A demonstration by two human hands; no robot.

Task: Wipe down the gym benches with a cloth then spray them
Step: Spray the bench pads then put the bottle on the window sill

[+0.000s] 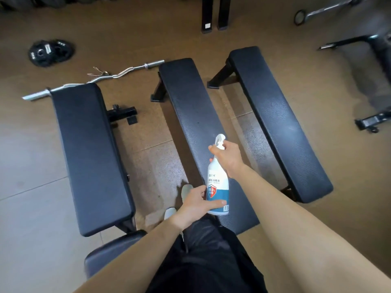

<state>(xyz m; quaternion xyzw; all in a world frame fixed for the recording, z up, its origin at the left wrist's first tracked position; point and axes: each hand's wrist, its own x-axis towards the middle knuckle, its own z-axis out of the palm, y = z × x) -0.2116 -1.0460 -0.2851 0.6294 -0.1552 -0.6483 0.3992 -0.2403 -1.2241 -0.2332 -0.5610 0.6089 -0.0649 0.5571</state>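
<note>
Three black padded benches lie side by side on the floor: a left bench (88, 153), a middle bench (190, 111) and a right bench (277, 121). A white spray bottle (218, 178) with a blue and red label is upright over the near part of the middle bench. My left hand (196, 205) grips its lower body. My right hand (227, 157) holds the neck under the white trigger head, whose nozzle points away from me. No cloth is in view.
A curl bar (95, 80) lies on the floor behind the left bench. Weight plates (50, 52) sit at the far left. Black rack legs (214, 15) stand at the back. Another bench frame (374, 81) is at the right, and a fourth pad (110, 248) is near my legs.
</note>
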